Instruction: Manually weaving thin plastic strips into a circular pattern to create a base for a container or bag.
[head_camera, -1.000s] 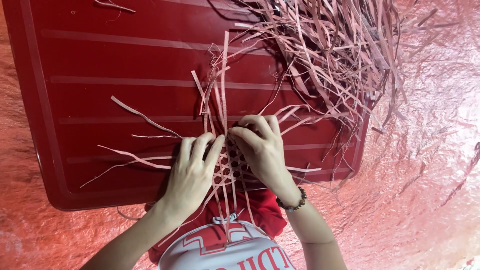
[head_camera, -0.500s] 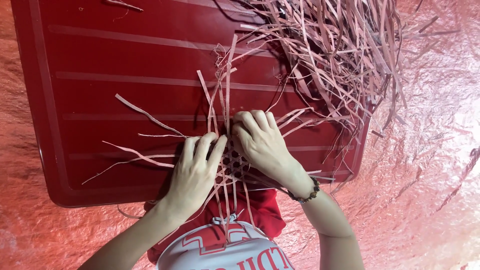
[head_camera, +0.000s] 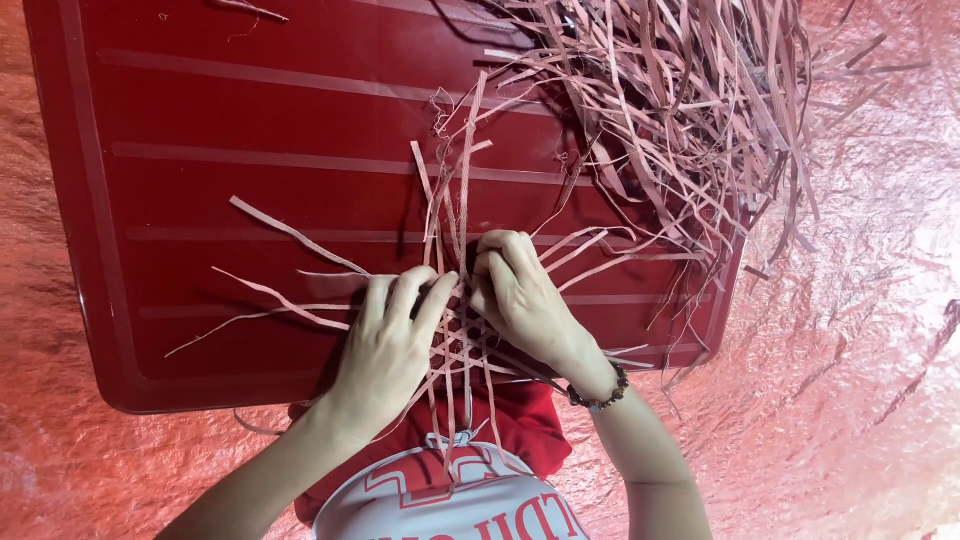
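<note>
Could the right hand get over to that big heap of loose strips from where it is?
Probably yes: the right hand rests on the woven strips, and the heap of loose strips lies just beyond on its side, with nothing between.

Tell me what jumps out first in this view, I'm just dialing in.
Both hands meet at the centre: the left hand and right hand pinch a small woven lattice of strips. It lies on a big red ribbed board, with a tangled heap of loose strips at the upper right.

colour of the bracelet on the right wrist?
Dark brown beads, some lighter, on the bracelet; head view.
</note>
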